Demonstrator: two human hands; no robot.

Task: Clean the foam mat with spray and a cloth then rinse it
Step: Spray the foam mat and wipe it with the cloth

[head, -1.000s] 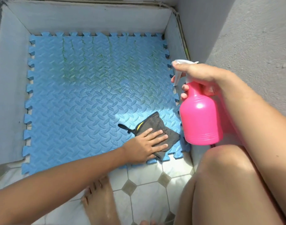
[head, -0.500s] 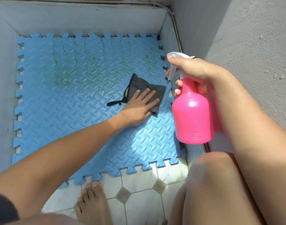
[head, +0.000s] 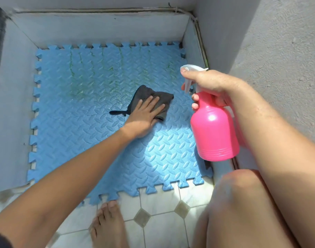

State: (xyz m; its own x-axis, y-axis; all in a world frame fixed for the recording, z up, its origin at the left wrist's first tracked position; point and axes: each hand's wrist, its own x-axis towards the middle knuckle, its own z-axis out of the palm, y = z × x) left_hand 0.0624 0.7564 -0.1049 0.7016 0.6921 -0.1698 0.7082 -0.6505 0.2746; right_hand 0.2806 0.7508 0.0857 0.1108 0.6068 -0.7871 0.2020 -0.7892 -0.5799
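Note:
A blue foam mat (head: 92, 122) with jigsaw edges lies flat on the floor in a walled corner; green streaks mark its far half. A dark grey cloth (head: 158, 97) lies on the mat right of centre. My left hand (head: 146, 115) presses flat on the cloth, fingers spread and pointing away. My right hand (head: 210, 85) grips the neck of a pink spray bottle (head: 214, 133) with a white trigger head, held upright in the air above the mat's right edge, nozzle pointing left.
Grey walls (head: 99, 29) close the mat in at the back, left and right. White floor tiles (head: 160, 199) with dark diamond insets lie in front. My bare foot (head: 106, 226) and knee (head: 242, 194) sit at the near edge.
My left hand has slid the cloth from the mat's near right corner away to the middle-right. The spray bottle stays held at the right.

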